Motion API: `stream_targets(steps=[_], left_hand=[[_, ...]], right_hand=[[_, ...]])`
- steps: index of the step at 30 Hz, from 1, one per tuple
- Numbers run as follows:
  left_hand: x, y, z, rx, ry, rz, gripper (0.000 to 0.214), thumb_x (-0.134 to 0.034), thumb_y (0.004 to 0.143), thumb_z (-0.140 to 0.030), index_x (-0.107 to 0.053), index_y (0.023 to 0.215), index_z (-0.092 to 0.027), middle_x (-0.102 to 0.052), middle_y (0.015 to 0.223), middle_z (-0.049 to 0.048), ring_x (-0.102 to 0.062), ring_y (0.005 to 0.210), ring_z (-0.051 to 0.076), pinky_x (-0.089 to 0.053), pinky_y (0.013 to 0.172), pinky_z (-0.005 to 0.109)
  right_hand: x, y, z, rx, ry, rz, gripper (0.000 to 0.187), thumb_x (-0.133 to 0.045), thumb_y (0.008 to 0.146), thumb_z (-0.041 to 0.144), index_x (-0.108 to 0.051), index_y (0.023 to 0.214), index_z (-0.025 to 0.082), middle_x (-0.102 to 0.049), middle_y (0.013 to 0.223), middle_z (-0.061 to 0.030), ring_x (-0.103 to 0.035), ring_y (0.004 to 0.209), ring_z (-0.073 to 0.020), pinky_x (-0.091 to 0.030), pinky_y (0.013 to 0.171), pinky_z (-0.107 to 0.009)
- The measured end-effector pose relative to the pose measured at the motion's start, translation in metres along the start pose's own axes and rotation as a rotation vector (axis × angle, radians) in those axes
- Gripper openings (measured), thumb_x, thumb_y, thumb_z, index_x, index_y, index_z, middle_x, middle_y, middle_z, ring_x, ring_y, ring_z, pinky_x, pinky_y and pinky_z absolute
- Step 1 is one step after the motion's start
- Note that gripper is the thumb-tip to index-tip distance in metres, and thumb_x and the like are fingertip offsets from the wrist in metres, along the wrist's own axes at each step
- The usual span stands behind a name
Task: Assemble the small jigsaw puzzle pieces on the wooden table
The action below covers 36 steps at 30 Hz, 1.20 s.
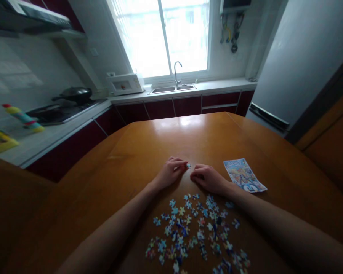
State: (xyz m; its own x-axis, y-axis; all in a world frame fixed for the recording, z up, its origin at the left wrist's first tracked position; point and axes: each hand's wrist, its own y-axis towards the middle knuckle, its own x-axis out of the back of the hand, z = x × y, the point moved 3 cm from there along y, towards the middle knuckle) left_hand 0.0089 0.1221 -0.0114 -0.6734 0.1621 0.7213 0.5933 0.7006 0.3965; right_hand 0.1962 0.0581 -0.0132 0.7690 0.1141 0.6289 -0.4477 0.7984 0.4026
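A small light-blue jigsaw puzzle piece shows at the fingertips of my left hand, which pinches it at the tabletop. My right hand rests just to the right of that piece, its fingers curled in and closed. Whether anything is inside those fingers is hidden. Nearer to me, between my forearms, many loose puzzle pieces lie scattered in blue, white, yellow and pink. Beyond my right wrist lies a printed picture sheet with a colourful cartoon design.
The wooden table has a curved far edge. Behind it run a counter with a sink, a faucet and a white microwave. At left are a stove with a black wok and a bottle; a grey refrigerator stands right.
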Motion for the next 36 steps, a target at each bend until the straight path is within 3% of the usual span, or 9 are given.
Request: stream_targets(steps=[5,10,15,22,27,30,33,36], left_hand=[[0.002,-0.003,-0.006,0.008,0.001,-0.066,0.012,-0.067,0.092,-0.026,-0.077,0.093,-0.02,-0.075,0.092,0.0057,-0.061,0.093,0.021,-0.05,0.085,0.035],[-0.003,-0.004,-0.012,-0.133,0.045,0.045,0.018,-0.06,0.098,-0.027,-0.077,0.103,-0.025,-0.075,0.105,0.0039,-0.059,0.101,0.021,-0.05,0.092,0.038],[-0.003,-0.004,-0.011,-0.145,0.062,0.082,0.02,-0.058,0.098,-0.023,-0.076,0.107,-0.026,-0.074,0.108,0.0027,-0.058,0.103,0.021,-0.049,0.096,0.04],[-0.004,-0.002,-0.011,-0.149,0.06,0.08,0.021,-0.058,0.098,-0.021,-0.076,0.106,-0.027,-0.074,0.107,0.0022,-0.058,0.102,0.02,-0.049,0.095,0.039],[-0.002,-0.002,-0.016,-0.181,0.079,0.125,0.025,-0.058,0.097,-0.019,-0.075,0.112,-0.029,-0.073,0.113,0.0009,-0.055,0.105,0.021,-0.048,0.098,0.041],[-0.001,-0.002,-0.017,-0.182,0.073,0.137,0.024,-0.059,0.097,-0.019,-0.076,0.11,-0.029,-0.073,0.113,0.0009,-0.055,0.106,0.021,-0.047,0.098,0.04],[-0.002,-0.002,-0.017,-0.178,0.061,0.14,0.023,-0.058,0.098,-0.022,-0.075,0.111,-0.029,-0.074,0.113,0.0014,-0.057,0.103,0.02,-0.047,0.096,0.039],[-0.002,-0.001,-0.017,-0.188,0.026,0.147,0.022,-0.057,0.099,-0.025,-0.075,0.112,-0.028,-0.075,0.112,0.0016,-0.059,0.099,0.019,-0.047,0.095,0.039]], right_hand=[[0.002,-0.001,-0.001,-0.004,-0.017,0.011,0.016,-0.063,0.088,0.009,-0.074,0.084,0.019,-0.067,0.085,-0.0034,-0.061,0.076,-0.0149,-0.046,0.071,-0.026],[0.002,-0.005,0.015,0.054,-0.136,0.08,0.016,-0.06,0.093,0.016,-0.074,0.086,0.022,-0.067,0.09,-0.0039,-0.06,0.082,-0.0158,-0.044,0.075,-0.029],[-0.009,-0.011,0.042,0.205,-0.365,0.218,0.014,-0.063,0.093,0.026,-0.072,0.082,0.023,-0.066,0.09,-0.0036,-0.057,0.084,-0.0176,-0.041,0.078,-0.033],[-0.018,-0.012,0.047,0.126,-0.339,0.244,0.011,-0.064,0.09,0.018,-0.065,0.079,0.019,-0.066,0.09,-0.0039,-0.055,0.083,-0.017,-0.041,0.078,-0.032],[-0.013,-0.008,0.039,0.028,-0.08,0.161,0.011,-0.067,0.085,0.011,-0.063,0.079,0.019,-0.066,0.083,-0.0014,-0.056,0.079,-0.0154,-0.042,0.072,-0.028],[0.0,-0.002,0.025,-0.069,0.088,-0.033,0.01,-0.067,0.087,0.012,-0.067,0.08,0.02,-0.068,0.079,0.0001,-0.058,0.072,-0.0135,-0.043,0.068,-0.027],[0.015,0.001,0.005,-0.169,0.111,-0.252,0.007,-0.068,0.089,0.02,-0.072,0.083,0.02,-0.071,0.08,-0.0012,-0.061,0.072,-0.0147,-0.046,0.069,-0.028],[0.022,0.003,-0.011,-0.256,0.097,-0.318,0.009,-0.067,0.087,0.02,-0.075,0.084,0.019,-0.075,0.081,-0.0035,-0.065,0.073,-0.0166,-0.049,0.069,-0.029]])
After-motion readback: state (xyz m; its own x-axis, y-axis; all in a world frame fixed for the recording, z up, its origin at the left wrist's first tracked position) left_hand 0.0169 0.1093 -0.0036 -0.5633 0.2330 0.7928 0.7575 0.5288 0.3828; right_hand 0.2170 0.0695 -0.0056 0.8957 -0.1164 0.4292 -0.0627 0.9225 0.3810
